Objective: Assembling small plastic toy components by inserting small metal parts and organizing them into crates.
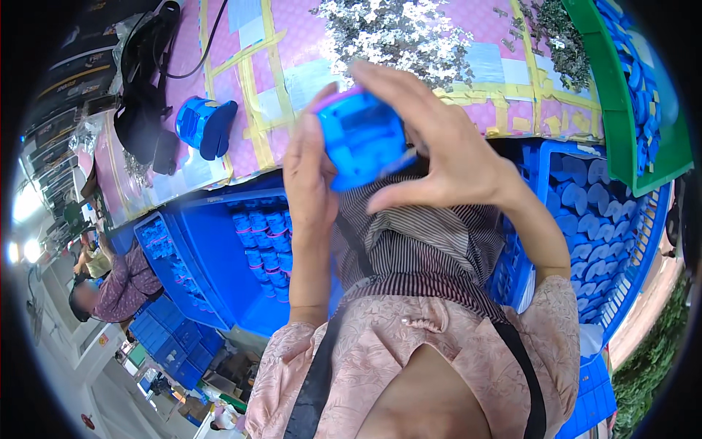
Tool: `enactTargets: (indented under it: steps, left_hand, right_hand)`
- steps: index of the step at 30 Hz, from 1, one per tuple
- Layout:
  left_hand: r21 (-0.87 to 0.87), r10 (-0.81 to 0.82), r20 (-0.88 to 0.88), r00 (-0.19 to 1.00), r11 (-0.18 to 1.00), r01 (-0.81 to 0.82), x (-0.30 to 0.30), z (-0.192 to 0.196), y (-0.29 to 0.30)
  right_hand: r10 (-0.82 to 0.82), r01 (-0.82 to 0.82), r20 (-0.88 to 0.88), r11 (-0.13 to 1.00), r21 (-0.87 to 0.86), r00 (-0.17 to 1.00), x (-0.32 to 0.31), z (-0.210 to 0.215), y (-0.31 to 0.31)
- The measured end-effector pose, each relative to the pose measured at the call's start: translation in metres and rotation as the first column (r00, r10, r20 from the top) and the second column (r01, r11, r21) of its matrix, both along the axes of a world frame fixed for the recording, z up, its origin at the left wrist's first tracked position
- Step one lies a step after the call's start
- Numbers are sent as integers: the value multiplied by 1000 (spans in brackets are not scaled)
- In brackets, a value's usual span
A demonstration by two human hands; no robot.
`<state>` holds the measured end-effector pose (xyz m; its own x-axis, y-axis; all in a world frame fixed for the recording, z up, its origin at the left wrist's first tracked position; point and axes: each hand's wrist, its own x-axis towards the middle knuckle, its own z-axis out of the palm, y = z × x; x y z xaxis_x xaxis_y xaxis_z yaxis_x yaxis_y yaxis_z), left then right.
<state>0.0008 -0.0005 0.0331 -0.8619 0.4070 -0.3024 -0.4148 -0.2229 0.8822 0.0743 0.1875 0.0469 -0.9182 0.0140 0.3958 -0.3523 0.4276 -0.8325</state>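
Note:
A glossy blue plastic housing point(362, 139) with a hollow in its face and a pink edge on top is held up in front of my apron, slightly blurred. My left hand point(311, 157) grips its left side, with the thumb against the near face. Around the right side curves my right hand point(442, 143), thumb stretched out low and fingers reaching over the top edge. Whether those fingertips touch the housing I cannot tell. A similar blue housing point(203, 126) with a dark blue curved end lies on the table at the left.
Small metal pieces point(402, 40) lie heaped on the pink, taped table point(292, 110). A green tray point(610, 102) with blue parts stands at the right. Blue crates point(212, 256) of housings sit at lower left, and a blue basket point(640, 274) of rounded parts at right. Another person point(124, 285) works far left.

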Motion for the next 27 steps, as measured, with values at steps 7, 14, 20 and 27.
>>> enactTargets:
  steps: [7,14,20,27]
  left_hand:
    - [323,-249,353,902,937,132,15,16,-3]
    - [323,-252,407,878,939,120,7,5,-8]
    - [860,-576,457,677,481,-171,3,-20,-24]
    - [694,-558,342,756,692,197,3,-14,-13]
  right_hand:
    - [1,2,33,996,-90,999,13,22,-7]
    - [-30,26,-129,999,-36,991,7,17,-5]
    - [-126,129,82,991,-28,989,6,37,11]
    - [-351,346,98,936,67,931,-46,-1,3]
